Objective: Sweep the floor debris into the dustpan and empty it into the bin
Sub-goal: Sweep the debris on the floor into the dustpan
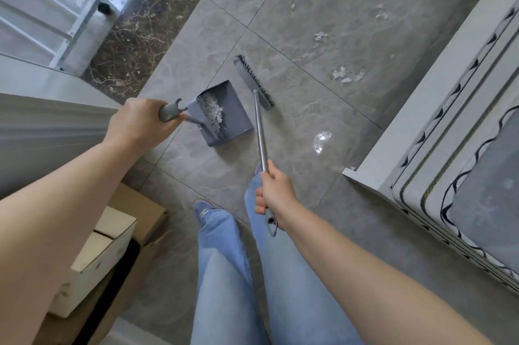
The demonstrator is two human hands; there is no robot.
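Grey tiled floor (280, 21), bed (463, 120) at right, boxes (112, 232) at left. Head view: our left hand (140, 123) is clenched round the dustpan (224, 114) handle; pan holds some paper scraps already. Right hand (276, 190) grasps the broom (259, 131) shaft near its end, bristles beside the pan. More scraps (346, 75) lie well apart, toward the bed. Likely featherlight and flyaway, so we'd sweep slowly. No bin in view.
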